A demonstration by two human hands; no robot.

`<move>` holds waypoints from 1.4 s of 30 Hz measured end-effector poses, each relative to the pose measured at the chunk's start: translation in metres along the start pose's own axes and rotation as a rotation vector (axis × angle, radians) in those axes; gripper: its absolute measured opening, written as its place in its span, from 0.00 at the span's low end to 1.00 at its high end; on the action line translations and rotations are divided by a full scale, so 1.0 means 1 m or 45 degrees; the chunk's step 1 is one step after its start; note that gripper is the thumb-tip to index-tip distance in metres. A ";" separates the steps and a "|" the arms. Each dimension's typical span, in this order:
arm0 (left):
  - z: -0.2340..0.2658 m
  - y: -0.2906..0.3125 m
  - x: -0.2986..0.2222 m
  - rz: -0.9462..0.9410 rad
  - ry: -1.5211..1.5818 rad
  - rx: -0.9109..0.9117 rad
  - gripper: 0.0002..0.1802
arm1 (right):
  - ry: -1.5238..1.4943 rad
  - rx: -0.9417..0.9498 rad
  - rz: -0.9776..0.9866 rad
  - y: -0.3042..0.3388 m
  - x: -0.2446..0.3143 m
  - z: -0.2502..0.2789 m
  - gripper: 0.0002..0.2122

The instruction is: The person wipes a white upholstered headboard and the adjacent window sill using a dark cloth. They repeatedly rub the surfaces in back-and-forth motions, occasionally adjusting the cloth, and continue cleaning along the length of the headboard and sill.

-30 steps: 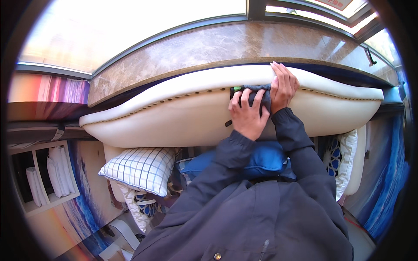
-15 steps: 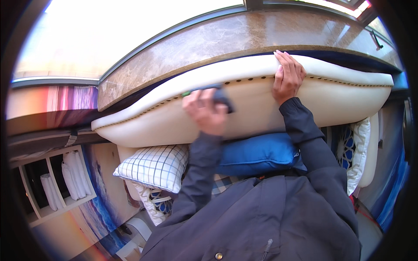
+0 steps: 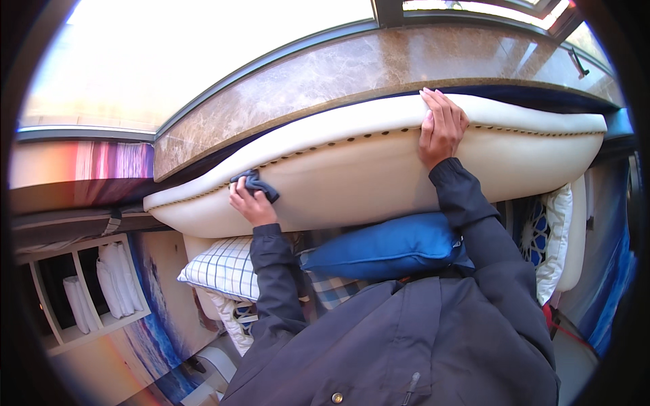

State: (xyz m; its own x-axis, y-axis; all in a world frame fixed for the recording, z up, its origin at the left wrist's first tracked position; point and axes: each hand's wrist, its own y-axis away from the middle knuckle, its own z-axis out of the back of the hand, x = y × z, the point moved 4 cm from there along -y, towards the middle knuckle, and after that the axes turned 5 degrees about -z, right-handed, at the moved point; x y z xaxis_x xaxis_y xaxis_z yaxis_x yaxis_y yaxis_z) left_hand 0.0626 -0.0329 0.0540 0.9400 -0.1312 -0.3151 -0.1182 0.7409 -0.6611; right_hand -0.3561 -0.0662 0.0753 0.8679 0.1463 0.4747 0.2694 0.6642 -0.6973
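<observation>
A long cream padded sofa backrest [image 3: 352, 169] with a row of dark studs along its rolled top edge stretches across the middle. My left hand [image 3: 252, 201] pinches a crumpled dark grey cloth [image 3: 254, 184] against the stud line, left of centre. Further right, my right hand [image 3: 443, 128] lies over the top edge with its fingers extended and no object in it. Below the backrest sit a blue cushion [image 3: 386, 247] and a white checked cushion [image 3: 220, 267], the latter partly behind my left sleeve.
Behind the backrest runs a brown marble window sill [image 3: 291, 84] below a bright window. To the left stands a shelf unit [image 3: 91, 291] holding rolled white items. A white patterned cushion [image 3: 555, 240] leans at the right end, beside a blue painted wall [image 3: 609, 298].
My left hand has slid left and slightly down along the stud line with the cloth. My right hand stays at the top edge.
</observation>
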 end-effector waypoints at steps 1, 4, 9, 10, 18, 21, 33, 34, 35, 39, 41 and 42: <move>0.000 -0.001 0.007 0.054 -0.004 0.021 0.23 | -0.001 -0.005 -0.003 0.001 0.000 0.000 0.17; -0.016 -0.002 -0.034 0.111 0.061 0.005 0.20 | 0.007 0.002 -0.005 0.002 -0.002 -0.003 0.16; -0.046 0.027 -0.221 -0.364 0.393 0.347 0.23 | 0.037 -0.024 0.042 0.002 -0.003 -0.003 0.16; -0.049 0.034 -0.254 -0.453 0.462 0.419 0.22 | 0.046 -0.020 0.053 0.001 -0.002 -0.002 0.16; -0.035 0.016 -0.138 -0.351 0.116 0.040 0.21 | 0.003 -0.001 0.045 0.000 -0.001 -0.001 0.16; -0.002 0.001 -0.040 0.040 -0.021 -0.038 0.22 | 0.003 0.004 0.011 0.002 -0.003 -0.002 0.16; -0.060 0.026 -0.261 -0.369 0.439 0.237 0.21 | 0.016 -0.036 0.077 -0.001 -0.002 -0.001 0.17; -0.060 0.023 -0.258 -0.353 0.513 0.204 0.20 | 0.009 -0.024 0.076 -0.001 -0.002 -0.001 0.17; -0.060 0.018 -0.248 -0.353 0.551 0.249 0.19 | 0.014 -0.001 0.073 -0.001 -0.001 -0.001 0.17; -0.039 0.004 -0.145 -0.297 0.282 0.065 0.17 | -0.010 0.010 0.032 -0.001 0.000 -0.001 0.17; -0.019 -0.009 -0.077 -0.127 0.138 -0.033 0.14 | 0.010 0.014 0.013 0.000 -0.001 -0.001 0.17; -0.010 -0.014 -0.051 -0.001 0.125 -0.091 0.14 | 0.016 0.002 0.016 0.000 -0.001 -0.001 0.18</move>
State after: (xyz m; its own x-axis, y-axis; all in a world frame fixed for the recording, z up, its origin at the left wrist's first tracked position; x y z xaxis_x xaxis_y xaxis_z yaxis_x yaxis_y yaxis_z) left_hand 0.0136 -0.0430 0.0724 0.9047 -0.1981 -0.3771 -0.1432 0.6923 -0.7073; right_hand -0.3565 -0.0668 0.0741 0.8762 0.1455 0.4595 0.2582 0.6634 -0.7023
